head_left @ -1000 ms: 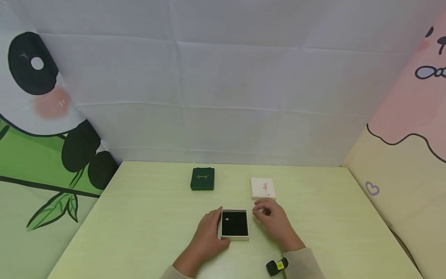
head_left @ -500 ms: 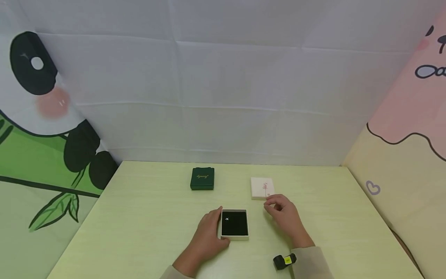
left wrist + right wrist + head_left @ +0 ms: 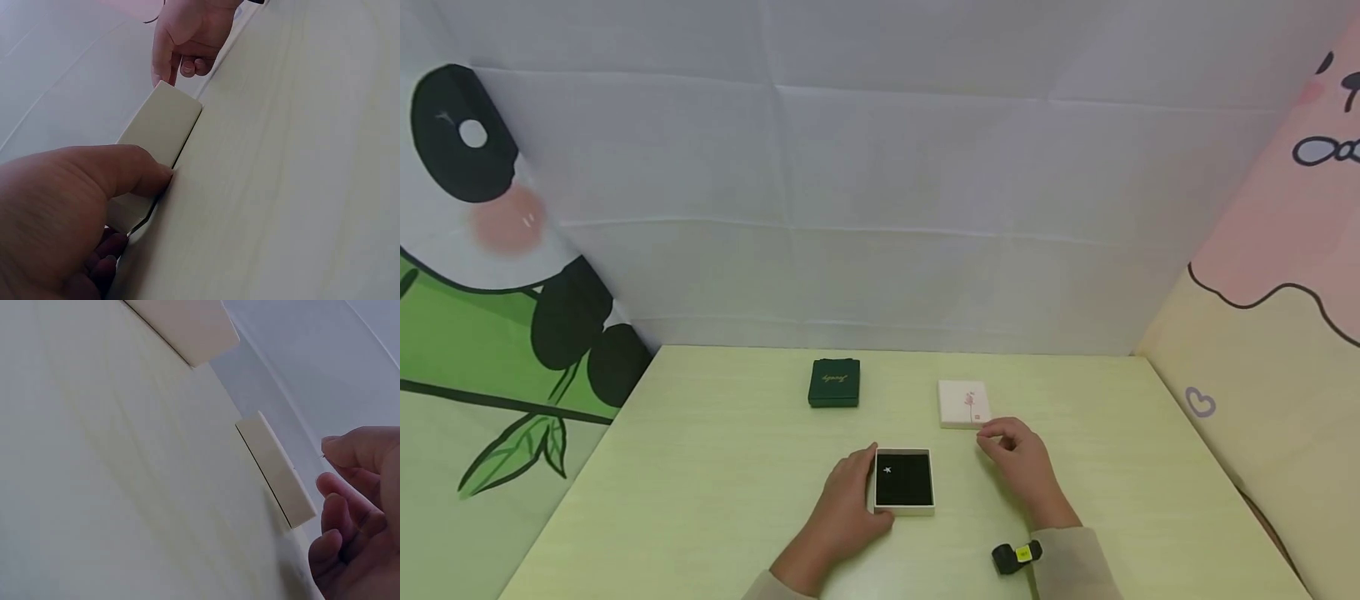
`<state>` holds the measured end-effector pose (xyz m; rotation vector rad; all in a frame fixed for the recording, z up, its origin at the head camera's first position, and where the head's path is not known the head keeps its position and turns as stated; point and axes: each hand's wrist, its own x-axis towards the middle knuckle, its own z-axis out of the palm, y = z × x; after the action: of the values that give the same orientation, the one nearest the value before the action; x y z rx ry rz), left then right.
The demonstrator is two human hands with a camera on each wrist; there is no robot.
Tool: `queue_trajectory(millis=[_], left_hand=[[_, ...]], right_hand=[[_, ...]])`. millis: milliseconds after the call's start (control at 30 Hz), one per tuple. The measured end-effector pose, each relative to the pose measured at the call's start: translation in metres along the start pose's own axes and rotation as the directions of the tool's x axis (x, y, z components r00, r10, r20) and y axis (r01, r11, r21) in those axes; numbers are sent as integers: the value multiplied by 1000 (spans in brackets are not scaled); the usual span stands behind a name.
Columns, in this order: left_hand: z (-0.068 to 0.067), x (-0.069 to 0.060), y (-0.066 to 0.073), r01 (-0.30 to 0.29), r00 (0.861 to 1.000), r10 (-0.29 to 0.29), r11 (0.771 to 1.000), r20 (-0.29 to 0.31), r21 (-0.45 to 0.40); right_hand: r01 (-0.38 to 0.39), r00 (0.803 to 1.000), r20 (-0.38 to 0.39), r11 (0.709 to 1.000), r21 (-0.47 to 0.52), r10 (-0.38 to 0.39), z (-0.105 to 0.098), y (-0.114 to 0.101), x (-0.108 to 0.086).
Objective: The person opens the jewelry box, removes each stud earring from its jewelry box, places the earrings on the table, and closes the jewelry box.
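Note:
My left hand (image 3: 848, 508) grips a small white jewellery box (image 3: 905, 511) by its left side, with the thumb at the near corner. The box stands without a lid; a tiny silver star-shaped piece (image 3: 887, 470) sits on its black lining (image 3: 910, 483). Fingertips of my right hand (image 3: 1021, 462) pinch a tiny pin-like piece (image 3: 323, 455), too small to make out fully. That hand hovers just in front of a flat white box or lid (image 3: 964, 403) with a pink flower print. In the left wrist view, the thumb (image 3: 140, 172) presses against the jewellery box's side (image 3: 164, 119).
A dark green box (image 3: 834, 383) with gold lettering stands at the back left of the pale wooden table (image 3: 700, 467). Behind the table hangs a white cloth (image 3: 887, 208). A black device with a yellow label (image 3: 1018, 557) is on my right wrist.
My right hand has moved right, away from the jewellery box, to the front of the flower-printed white box or lid. My left hand has kept its grip in place.

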<state>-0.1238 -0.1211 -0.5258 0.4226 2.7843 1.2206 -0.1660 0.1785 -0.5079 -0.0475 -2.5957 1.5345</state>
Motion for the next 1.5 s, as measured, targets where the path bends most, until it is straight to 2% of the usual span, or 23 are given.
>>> queue_trajectory(millis=[267,467,667,1133,1267,1500], left_hand=[[-2,1,3,-9,1000,9,1000,-7,-2],[-2,2,3,-22,1000,22,1000,-18,3],[-1,2,2,-24,1000,24,1000,-20,12],[1,3,-1,-24,1000,24,1000,-11,9],[1,2,-1,-25,1000,25,1000,-16,5],[1,1,-1,-24,999,24,1000,-21,5]], right_hand=[[-52,999,-14,999,10,52,2,7,1],[4,1000,-22,996,-85,-6,3,14,4],[49,999,2,981,-187,-49,4,14,5],[60,998,21,945,-320,-57,8,11,6],[41,999,18,948,-317,-37,9,11,6],[-52,998,-27,978,-203,48,7,14,5]])
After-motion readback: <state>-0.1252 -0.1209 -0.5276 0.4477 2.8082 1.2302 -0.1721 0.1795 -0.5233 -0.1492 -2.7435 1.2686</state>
